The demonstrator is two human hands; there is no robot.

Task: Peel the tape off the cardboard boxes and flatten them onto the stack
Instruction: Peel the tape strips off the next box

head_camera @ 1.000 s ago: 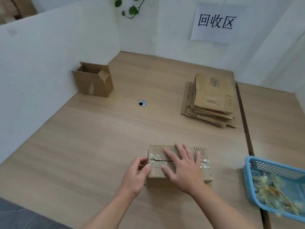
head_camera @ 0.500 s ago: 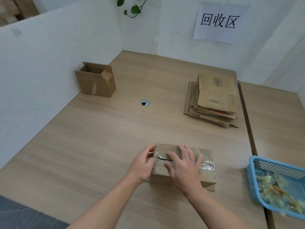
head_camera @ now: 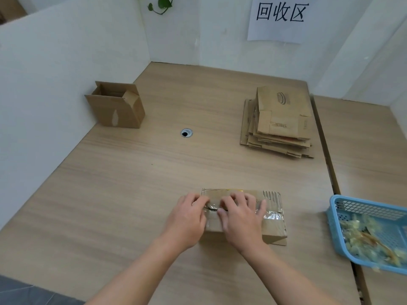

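A small cardboard box [head_camera: 272, 227], wrapped in shiny clear tape [head_camera: 274, 211], lies near the table's front edge. My left hand [head_camera: 188, 216] grips the box's left end, its curled fingertips at the tape seam on top. Beside it, my right hand [head_camera: 241, 219] lies over the middle of the box with fingers curled and its thumb at the same seam, picking at the tape. The hands hide the seam. The stack of flattened boxes [head_camera: 279, 126] lies at the back right. An open, upright box [head_camera: 116, 105] stands at the back left by the wall.
A blue plastic basket [head_camera: 365, 211] holding crumpled tape scraps sits at the right, over the gap between two tables. A cable hole [head_camera: 186, 133] is in the middle of the table. White partition walls close the left and the back.
My right hand's fingers went from flat on the box top to curled at the seam. My left hand moved from the box's left side up onto the top seam.
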